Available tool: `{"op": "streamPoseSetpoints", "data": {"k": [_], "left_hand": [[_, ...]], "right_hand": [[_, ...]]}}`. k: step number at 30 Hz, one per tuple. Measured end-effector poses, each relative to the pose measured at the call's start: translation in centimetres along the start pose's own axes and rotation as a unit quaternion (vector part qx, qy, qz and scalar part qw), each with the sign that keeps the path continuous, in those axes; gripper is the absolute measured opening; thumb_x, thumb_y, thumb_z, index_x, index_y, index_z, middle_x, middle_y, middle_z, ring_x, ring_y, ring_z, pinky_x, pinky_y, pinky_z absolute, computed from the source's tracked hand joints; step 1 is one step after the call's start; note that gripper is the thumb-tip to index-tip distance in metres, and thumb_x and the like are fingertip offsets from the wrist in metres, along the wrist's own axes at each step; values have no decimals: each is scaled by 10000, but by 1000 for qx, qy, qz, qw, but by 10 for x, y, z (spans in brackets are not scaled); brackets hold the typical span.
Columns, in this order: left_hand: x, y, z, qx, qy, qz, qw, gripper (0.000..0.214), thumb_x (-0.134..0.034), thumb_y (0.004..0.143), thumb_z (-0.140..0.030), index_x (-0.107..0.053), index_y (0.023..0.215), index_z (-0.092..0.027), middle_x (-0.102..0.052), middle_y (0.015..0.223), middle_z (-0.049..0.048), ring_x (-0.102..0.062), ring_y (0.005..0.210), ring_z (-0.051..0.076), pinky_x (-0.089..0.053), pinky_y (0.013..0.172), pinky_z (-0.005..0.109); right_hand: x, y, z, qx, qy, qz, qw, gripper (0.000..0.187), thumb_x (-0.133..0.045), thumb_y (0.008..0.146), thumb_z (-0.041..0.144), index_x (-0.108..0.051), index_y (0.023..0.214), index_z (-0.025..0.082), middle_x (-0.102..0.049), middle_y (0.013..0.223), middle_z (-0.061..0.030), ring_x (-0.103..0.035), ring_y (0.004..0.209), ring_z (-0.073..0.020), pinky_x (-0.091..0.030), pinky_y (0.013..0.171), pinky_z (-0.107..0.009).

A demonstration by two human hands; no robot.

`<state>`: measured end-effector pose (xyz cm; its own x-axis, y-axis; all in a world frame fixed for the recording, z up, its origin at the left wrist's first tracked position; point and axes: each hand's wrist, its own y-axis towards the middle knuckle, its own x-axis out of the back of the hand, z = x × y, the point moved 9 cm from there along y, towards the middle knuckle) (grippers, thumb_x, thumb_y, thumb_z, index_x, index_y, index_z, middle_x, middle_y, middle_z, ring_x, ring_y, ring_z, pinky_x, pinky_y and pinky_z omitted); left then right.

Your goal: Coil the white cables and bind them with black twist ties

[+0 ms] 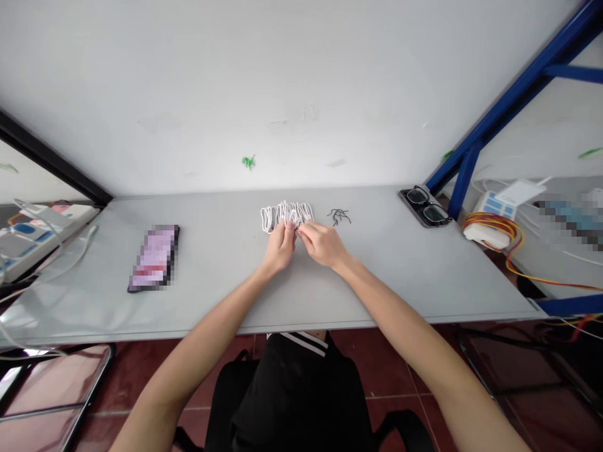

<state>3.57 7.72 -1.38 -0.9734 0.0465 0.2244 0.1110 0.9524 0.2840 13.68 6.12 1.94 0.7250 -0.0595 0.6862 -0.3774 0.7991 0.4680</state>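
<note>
A coiled white cable [286, 215] lies on the grey table [377, 276] near the back wall. My left hand [279, 246] is closed around the near side of the coil. My right hand [321, 242] pinches at the coil's lower right, its fingertips meeting the left hand's. What sits between the right fingertips is too small to name. A small heap of thin black ties [338, 216] rests just to the right of the coil, apart from both hands.
A phone [154, 257] lies face up at the table's left. Black-framed glasses [426, 205] sit on a dark case at the back right. A blue frame post [513, 94] rises on the right, with a white box and coloured wires [492, 226] beyond.
</note>
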Motion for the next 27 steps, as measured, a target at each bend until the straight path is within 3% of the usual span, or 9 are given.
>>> {"op": "streamPoseSetpoints", "data": {"k": [2, 6, 8, 10, 12, 16, 22, 25, 27], "left_hand": [[4, -1, -5, -13, 51, 1, 999, 488, -302, 938, -656, -366, 740, -214, -429, 586, -28, -399, 511, 103, -326, 527, 270], [8, -2, -21, -63, 129, 2, 990, 500, -320, 917, -686, -363, 746, -219, -416, 599, -19, -373, 528, 115, -296, 561, 290], [7, -2, -22, -68, 130, 0, 989, 512, -310, 911, -698, -358, 738, -219, -412, 608, -15, -367, 536, 115, -294, 564, 289], [6, -1, -15, -39, 102, 1, 994, 518, -293, 912, -701, -370, 748, -216, -424, 615, -13, -380, 540, 113, -307, 556, 282], [5, 2, -3, 7, 42, 2, 999, 518, -289, 909, -704, -389, 775, -214, -420, 605, -23, -386, 517, 104, -318, 527, 269], [4, 6, 16, 77, -70, 4, 995, 557, -337, 853, -759, -407, 777, -211, -382, 562, -47, -358, 439, 82, -292, 438, 248], [-9, 3, 12, 84, -76, 66, 991, 573, -314, 875, -741, -346, 656, -212, -348, 503, -50, -343, 417, 77, -290, 427, 249], [-2, 2, 2, 33, -15, 36, 999, 538, -315, 895, -714, -378, 719, -210, -411, 551, -39, -387, 467, 90, -317, 477, 256], [4, 0, -4, 1, 33, 11, 999, 513, -326, 904, -698, -400, 762, -211, -450, 586, -29, -414, 506, 102, -329, 519, 266]], "right_hand": [[-8, 0, -12, -100, 179, 22, 979, 297, -415, 934, 261, -407, 641, 209, -456, 599, 7, -407, 543, -115, -303, 544, -270], [-48, -15, -19, -305, 497, 175, 793, 313, -410, 903, 273, -329, 605, 223, -282, 530, 67, -218, 416, -68, -201, 422, -239], [-50, -19, -19, -332, 538, 192, 750, 297, -472, 883, 299, -368, 619, 215, -294, 525, 72, -214, 410, -58, -183, 407, -226], [-40, -17, -26, -318, 503, 154, 788, 283, -480, 899, 365, -437, 668, 207, -382, 537, 52, -301, 418, -68, -227, 411, -224], [-25, -14, -32, -272, 398, 102, 870, 290, -467, 920, 438, -498, 750, 205, -484, 595, 24, -414, 470, -93, -301, 448, -232], [2, -6, -12, -90, 83, 38, 992, 250, -534, 911, 442, -574, 991, 208, -628, 818, -26, -546, 655, -138, -383, 594, -267], [2, -1, 8, 42, -137, 18, 990, 298, -375, 981, 252, -591, 786, 189, -642, 768, -70, -558, 731, -173, -319, 600, -293], [4, 0, -4, -32, 2, -16, 999, 290, -412, 957, 290, -532, 712, 195, -594, 670, -37, -507, 623, -142, -329, 581, -278], [-7, -1, -20, -130, 193, 9, 973, 300, -443, 935, 360, -496, 686, 203, -546, 606, -6, -457, 536, -117, -333, 533, -261]]}}
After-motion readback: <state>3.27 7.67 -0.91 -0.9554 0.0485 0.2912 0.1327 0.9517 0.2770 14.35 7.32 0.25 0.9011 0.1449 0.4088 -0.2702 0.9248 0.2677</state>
